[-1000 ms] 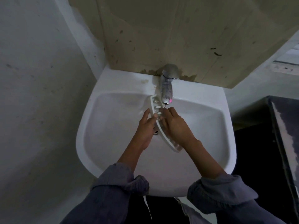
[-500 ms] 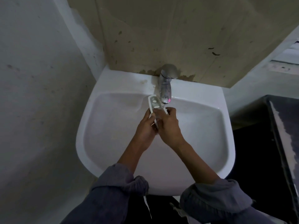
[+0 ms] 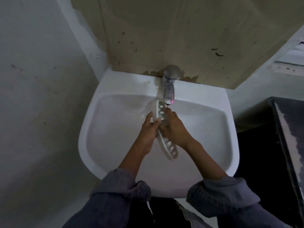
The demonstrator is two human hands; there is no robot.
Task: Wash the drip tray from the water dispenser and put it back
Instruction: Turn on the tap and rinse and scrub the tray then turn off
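The white slotted drip tray (image 3: pixel 170 148) is held on edge over the white wash basin (image 3: pixel 115 145), its far end just under the chrome tap (image 3: pixel 168 86). My left hand (image 3: pixel 148 127) grips the tray's left edge near the middle. My right hand (image 3: pixel 174 127) lies against the tray's slotted face, fingers curled on it. The tray's middle is hidden between the two hands; its near end sticks out below them. Whether water runs from the tap is hard to tell.
A stained beige wall panel (image 3: pixel 172 38) rises behind the tap. A grey wall (image 3: pixel 41 96) stands close on the left. A dark counter (image 3: pixel 289 137) runs along the right of the basin. My grey sleeves (image 3: pixel 120 195) are pushed up.
The tray has slid toward me between my hands, so its near end shows again below them. My right hand has shifted slightly along the slotted face.
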